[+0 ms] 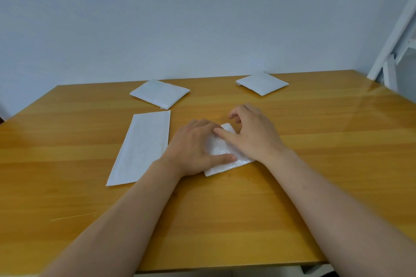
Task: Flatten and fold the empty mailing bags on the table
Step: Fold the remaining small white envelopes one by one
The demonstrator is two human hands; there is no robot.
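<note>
A folded white mailing bag [221, 163] lies on the wooden table [315, 164] in the middle, mostly covered by both hands. My left hand [193, 146] lies flat on its left half, thumb stretched along the near edge. My right hand [252, 135] rests on its right half, thumb pressing across the top and fingers loosely curled above the far edge. A long unfolded white mailing bag [140, 147] lies flat just left of my left hand. Two folded white bags sit further back, one at the back left [159, 93] and one at the back right [262, 83].
A pale wall runs behind the table's far edge. A white metal frame [396, 47] leans at the far right corner. The table's near edge runs across the bottom under my forearms.
</note>
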